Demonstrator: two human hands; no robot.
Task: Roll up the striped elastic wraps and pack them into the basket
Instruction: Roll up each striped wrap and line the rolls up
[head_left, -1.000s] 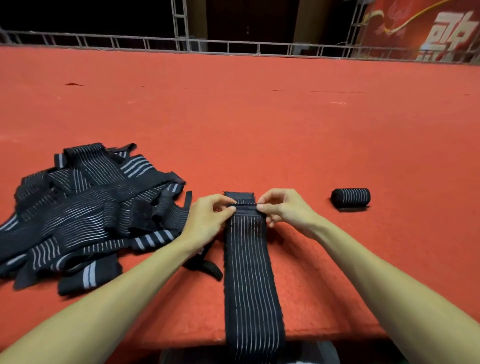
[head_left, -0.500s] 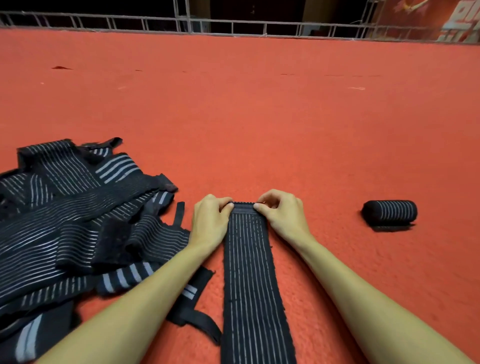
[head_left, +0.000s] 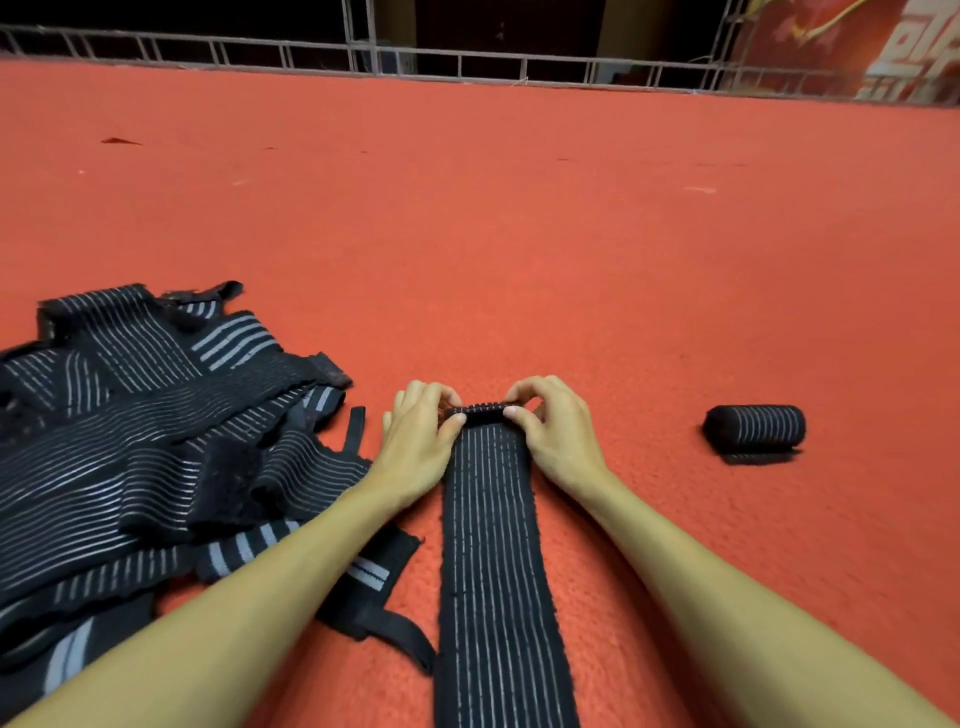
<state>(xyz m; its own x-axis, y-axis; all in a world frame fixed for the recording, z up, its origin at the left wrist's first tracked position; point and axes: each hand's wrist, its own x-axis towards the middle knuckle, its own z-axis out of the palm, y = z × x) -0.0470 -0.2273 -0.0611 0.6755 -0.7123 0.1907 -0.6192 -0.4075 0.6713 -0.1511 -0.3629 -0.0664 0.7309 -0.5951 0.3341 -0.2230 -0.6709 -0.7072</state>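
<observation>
A long striped elastic wrap (head_left: 493, 571), black with thin pale lines, lies flat on the red carpet (head_left: 519, 234), running from the 6 o'clock edge of the view straight up toward the centre. Its far end is turned over into a small tight roll, just below the middle of the view, and both hands are on that roll. The left hand (head_left: 415, 441) comes in from 7 o'clock and pinches the roll's left end, thumb on the near side and curled fingers over the top. The right hand (head_left: 556, 436) comes in from 5 o'clock and pinches the right end in the same way, thumb tip pressed against the near edge. Both forearms are bare and lie either side of the flat strip. At 9 o'clock, close to the left forearm, sits a pile of loose wraps (head_left: 130, 441), tangled and overlapping, some with broader grey bands. At 3 o'clock, well apart from the hands, a finished roll (head_left: 756, 428) lies on its side with its loose tail flat on the carpet beneath it. Along 12 o'clock runs a metal railing (head_left: 467, 60), with a red banner (head_left: 883, 47) at 1 o'clock.
</observation>
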